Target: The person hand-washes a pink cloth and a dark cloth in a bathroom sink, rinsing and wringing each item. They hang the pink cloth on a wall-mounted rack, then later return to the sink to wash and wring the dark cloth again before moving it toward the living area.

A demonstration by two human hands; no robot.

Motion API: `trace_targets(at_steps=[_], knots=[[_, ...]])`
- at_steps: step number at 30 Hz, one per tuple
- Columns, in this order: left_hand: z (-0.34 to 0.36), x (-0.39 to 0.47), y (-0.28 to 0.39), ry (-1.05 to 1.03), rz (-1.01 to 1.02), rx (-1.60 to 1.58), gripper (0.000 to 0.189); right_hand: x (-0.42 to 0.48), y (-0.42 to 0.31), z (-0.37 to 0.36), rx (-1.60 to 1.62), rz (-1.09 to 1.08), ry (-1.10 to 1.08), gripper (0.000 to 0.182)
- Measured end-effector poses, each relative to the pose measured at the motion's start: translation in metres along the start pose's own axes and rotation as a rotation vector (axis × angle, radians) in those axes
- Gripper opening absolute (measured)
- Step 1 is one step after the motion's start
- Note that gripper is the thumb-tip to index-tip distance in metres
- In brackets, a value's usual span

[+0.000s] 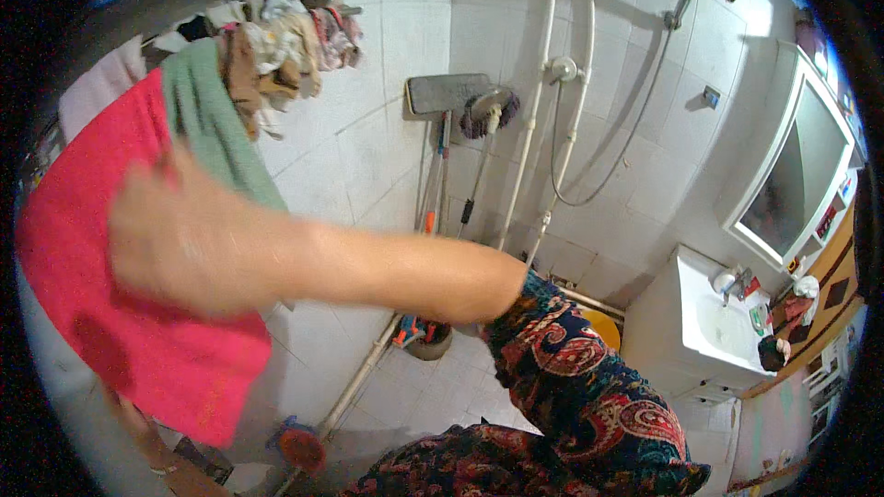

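Note:
My right arm stretches across to the left from a dark paisley sleeve. Motion blurs my right hand, which is in front of a bright pink towel; whether the fingers grip the cloth cannot be made out. A sage-green towel hangs just beyond the hand. Below the pink towel, at the lower left, shows what looks like my left hand and wrist with a thin bracelet, partly covered by the towel and dim. Its fingers are hidden.
Small garments hang on a wall rack. A flat mop and a round brush lean in the tiled corner, left of white pipes and a shower hose. A washbasin and mirror cabinet stand right.

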State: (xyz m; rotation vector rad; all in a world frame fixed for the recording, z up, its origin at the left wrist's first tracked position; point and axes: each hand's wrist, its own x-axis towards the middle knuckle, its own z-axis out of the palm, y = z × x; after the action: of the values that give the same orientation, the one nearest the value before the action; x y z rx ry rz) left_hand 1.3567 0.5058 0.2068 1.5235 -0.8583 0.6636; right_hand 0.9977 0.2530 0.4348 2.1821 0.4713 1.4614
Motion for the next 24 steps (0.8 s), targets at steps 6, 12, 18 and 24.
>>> trace_targets(at_steps=[6,12,18,24], knots=[[0.005,-0.190,-0.049,0.110,-0.476,0.108,0.032,-0.234,-0.098,-0.078,0.852,0.282,-0.454,0.015],[0.057,-0.427,-0.015,-0.574,-1.032,-0.297,0.025,-0.490,-0.189,-0.254,0.458,1.491,-1.334,0.025],[0.259,-0.447,0.193,-0.970,-1.518,-0.757,0.012,-0.559,-0.309,-0.380,0.319,2.134,-1.437,0.030],[0.377,-0.447,0.327,-1.596,-1.034,-0.544,0.013,-0.570,-0.354,-0.425,0.411,2.370,-1.129,0.032]])
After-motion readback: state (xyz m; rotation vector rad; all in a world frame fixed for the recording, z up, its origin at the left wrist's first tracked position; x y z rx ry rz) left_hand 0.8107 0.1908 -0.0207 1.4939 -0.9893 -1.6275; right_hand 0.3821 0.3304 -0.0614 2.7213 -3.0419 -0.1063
